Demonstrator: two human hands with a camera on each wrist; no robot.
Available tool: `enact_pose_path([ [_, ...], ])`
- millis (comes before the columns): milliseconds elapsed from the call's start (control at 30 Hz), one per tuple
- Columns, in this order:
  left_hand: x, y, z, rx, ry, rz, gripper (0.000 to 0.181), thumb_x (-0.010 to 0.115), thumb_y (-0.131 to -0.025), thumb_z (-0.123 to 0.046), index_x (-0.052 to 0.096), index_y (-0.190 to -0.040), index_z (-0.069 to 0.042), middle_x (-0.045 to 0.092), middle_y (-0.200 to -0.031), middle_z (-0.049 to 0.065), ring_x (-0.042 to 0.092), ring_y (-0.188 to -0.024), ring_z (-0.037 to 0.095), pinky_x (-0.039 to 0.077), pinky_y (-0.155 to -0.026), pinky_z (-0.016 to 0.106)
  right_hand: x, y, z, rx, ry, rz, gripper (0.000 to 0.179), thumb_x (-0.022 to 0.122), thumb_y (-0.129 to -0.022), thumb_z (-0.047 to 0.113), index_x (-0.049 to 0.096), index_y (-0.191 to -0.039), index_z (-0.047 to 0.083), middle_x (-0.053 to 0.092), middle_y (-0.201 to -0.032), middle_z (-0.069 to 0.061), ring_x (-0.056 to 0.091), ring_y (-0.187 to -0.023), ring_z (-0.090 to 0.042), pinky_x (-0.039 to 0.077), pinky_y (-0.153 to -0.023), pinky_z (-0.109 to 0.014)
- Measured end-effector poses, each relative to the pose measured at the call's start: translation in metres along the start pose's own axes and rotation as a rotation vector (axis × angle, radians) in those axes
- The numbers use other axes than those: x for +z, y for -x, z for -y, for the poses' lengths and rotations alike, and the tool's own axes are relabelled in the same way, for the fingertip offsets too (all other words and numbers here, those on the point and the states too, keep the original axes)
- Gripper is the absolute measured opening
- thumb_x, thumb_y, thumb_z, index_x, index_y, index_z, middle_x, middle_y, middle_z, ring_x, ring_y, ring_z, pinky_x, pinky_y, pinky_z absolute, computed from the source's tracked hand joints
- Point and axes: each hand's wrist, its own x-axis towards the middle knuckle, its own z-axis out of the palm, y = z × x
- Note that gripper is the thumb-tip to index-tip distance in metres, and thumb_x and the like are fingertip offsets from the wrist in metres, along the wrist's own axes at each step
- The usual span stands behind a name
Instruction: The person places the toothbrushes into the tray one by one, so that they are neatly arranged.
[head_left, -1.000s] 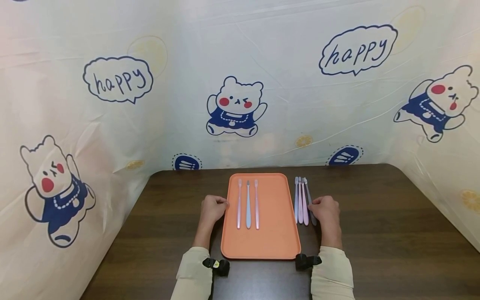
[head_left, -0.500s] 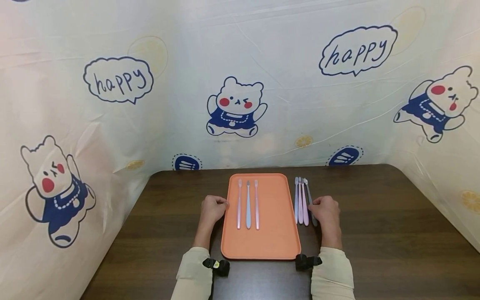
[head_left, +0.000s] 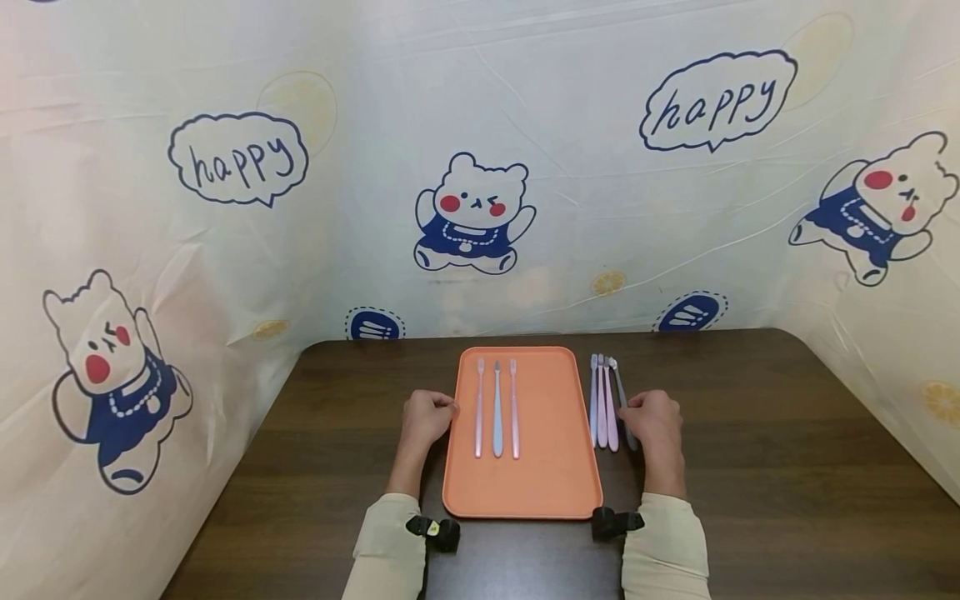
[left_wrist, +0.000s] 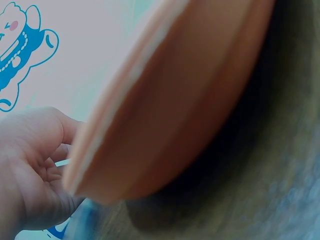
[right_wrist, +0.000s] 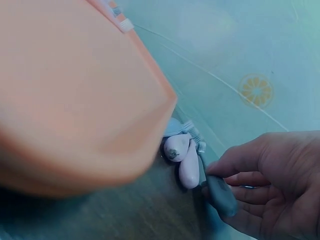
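An orange tray [head_left: 522, 492] lies on the table with three toothbrushes on it: a pink one [head_left: 480, 417], a blue one [head_left: 497, 421] and a second pink one [head_left: 514, 417]. At the tray's left rim, my left hand [head_left: 425, 418] grips the edge between thumb and fingers; the left wrist view shows the hand [left_wrist: 37, 170] at the tray's side wall [left_wrist: 165, 105]. Right of the tray, my right hand [head_left: 654, 421] pinches a dark grey toothbrush [right_wrist: 220, 195] by its handle. Beside it lie a bluish toothbrush [head_left: 593, 408] and two pink toothbrushes [head_left: 612, 425], side by side.
The dark wooden table [head_left: 780, 467] extends to both sides. A pale curtain [head_left: 570, 192] printed with bears and lettering stands around its back and sides. Black wrist cameras [head_left: 444, 535] sit on both sleeves, near the tray's front corners.
The grey toothbrush has rolled a little in my right hand and shifted slightly right, away from the pink ones. My left hand and the tray stay in place.
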Motion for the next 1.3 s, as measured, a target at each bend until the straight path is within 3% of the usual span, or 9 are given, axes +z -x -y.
enact_pose_path([
  [433, 0.0007, 0.0, -0.0012, -0.011, 0.001, 0.003, 0.015, 0.07, -0.088, -0.011, 0.081, -0.094, -0.002, 0.077, -0.094, 0.015, 0.067, -0.077, 0.02, 0.055, -0.065, 0.032, -0.0031, 0.0003, -0.0018, 0.007, 0.029, 0.055, 0.035, 0.062, -0.094, 0.016, 0.068, -0.119, -0.009, 0.066, -0.115, -0.03, 0.063, -0.094, -0.036, 0.055, -0.069, -0.038],
  [733, 0.0006, -0.0001, -0.0017, -0.011, 0.004, 0.005, 0.015, 0.069, -0.088, -0.011, 0.08, -0.095, -0.001, 0.077, -0.094, 0.015, 0.067, -0.076, 0.02, 0.056, -0.065, 0.033, -0.0084, 0.0041, -0.0006, -0.038, 0.013, 0.041, 0.037, 0.062, -0.092, 0.017, 0.07, -0.116, -0.01, 0.067, -0.115, -0.031, 0.062, -0.095, -0.037, 0.054, -0.071, -0.039],
  [1300, 0.0011, -0.0004, 0.0006, -0.002, 0.001, -0.007, 0.015, 0.069, -0.088, -0.01, 0.08, -0.093, -0.001, 0.077, -0.093, 0.015, 0.067, -0.074, 0.018, 0.055, -0.064, 0.031, -0.0098, 0.0066, 0.0051, -0.031, -0.008, 0.098, 0.036, 0.06, -0.094, 0.015, 0.068, -0.12, -0.008, 0.065, -0.12, -0.03, 0.061, -0.098, -0.036, 0.053, -0.075, -0.038],
])
